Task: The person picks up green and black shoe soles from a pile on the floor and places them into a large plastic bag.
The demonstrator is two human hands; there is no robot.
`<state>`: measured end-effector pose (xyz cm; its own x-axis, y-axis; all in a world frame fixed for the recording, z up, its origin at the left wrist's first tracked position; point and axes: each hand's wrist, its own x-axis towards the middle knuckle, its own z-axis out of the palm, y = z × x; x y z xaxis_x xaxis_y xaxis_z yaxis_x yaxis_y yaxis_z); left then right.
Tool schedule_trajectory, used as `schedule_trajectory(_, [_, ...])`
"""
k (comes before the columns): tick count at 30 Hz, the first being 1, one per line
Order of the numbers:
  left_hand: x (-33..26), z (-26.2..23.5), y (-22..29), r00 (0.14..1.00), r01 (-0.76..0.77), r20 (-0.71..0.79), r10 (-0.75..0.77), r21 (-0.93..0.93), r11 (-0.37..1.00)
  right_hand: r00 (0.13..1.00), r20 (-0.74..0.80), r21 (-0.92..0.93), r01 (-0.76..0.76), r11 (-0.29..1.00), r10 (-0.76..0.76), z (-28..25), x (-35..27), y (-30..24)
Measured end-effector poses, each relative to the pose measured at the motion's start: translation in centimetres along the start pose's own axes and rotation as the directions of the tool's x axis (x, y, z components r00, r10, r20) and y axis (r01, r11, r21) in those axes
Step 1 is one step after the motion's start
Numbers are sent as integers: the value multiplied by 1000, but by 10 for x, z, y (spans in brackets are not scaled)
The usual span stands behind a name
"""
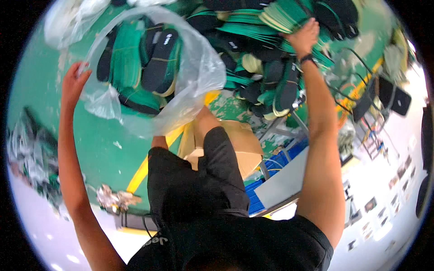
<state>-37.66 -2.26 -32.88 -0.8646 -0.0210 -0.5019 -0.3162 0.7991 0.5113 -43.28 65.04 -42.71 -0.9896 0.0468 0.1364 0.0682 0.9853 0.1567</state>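
Note:
My left hand [76, 80] is closed on the left rim of a large clear plastic bag [205, 67], which gapes wide. Inside the bag lie several bundles of shoe insoles [160, 63], black on one face and green on the other. Far to the right, my right hand [304, 39] grips the near end of a fanned stack of green insoles [281, 17], thumb on one side and fingers on the other. Under and around that stack spreads a big heap of similar insoles [273, 74], some tied in bundles.
A cardboard box [237, 144] stands by my legs, beside a yellow floor line [138, 174]. More clear plastic bags [68, 22] lie at the far left, and a pile of plastic [34, 149] at the left. Cables [355, 88] and a metal-legged table [280, 185] are on the right.

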Motion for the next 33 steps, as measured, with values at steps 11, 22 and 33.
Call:
schedule_trajectory(11, [7,-57,7,983,-124,-115,142,157,980,981,79,122,166,979,-176,21,98,36])
schedule_trajectory(22, [-104,70,33,954,285,-60,-292,470,835,990,115,790,-142,596,83,-133,-8,0])
schedule_trajectory(33, [-189,77,-114,958,222,-102,-267,-319,921,854,-61,608,442,659,-516,-272,-136,-174])
